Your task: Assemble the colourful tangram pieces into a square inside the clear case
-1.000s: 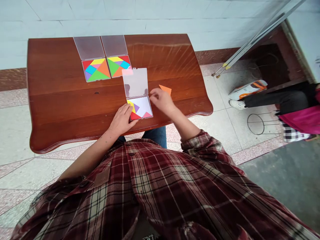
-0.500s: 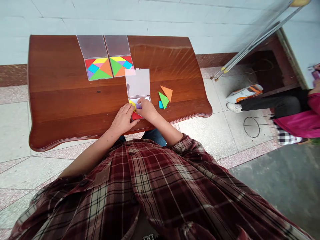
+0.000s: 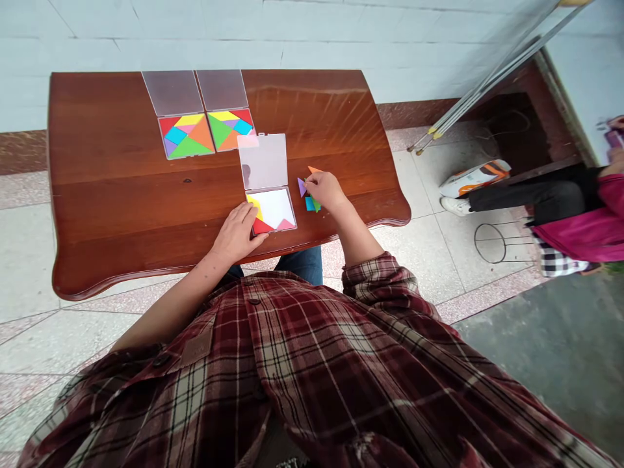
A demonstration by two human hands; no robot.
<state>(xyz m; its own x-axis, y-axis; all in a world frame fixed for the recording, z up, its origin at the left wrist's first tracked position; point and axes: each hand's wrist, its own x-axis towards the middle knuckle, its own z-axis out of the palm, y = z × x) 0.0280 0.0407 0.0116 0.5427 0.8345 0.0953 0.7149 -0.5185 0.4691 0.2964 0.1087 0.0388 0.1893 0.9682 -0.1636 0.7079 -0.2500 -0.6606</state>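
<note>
The right hand (image 3: 325,191) pinches a small purple triangle (image 3: 301,186) in its fingertips. I can't tell if the triangle touches the table (image 3: 117,214). A green piece (image 3: 316,205) is under that hand, mostly hidden by it. A blue piece (image 3: 309,203) pokes out next to the green one, a bit nearer the person than the fingertips. An orange piece (image 3: 313,169) peeks out on the hand's far side.

The left hand (image 3: 237,229) is loose, not clenched. It lies on the left side of an open box (image 3: 279,203), with its fingers on a yellow piece (image 3: 256,207). Just right of this hand, in the same box, is a red piece (image 3: 261,227), then a pink piece (image 3: 286,225). The clear lid (image 3: 263,162) is folded back, past the fingers. Farther past the left hand, a full box (image 3: 187,136) sits beside another full box (image 3: 225,133).
</note>
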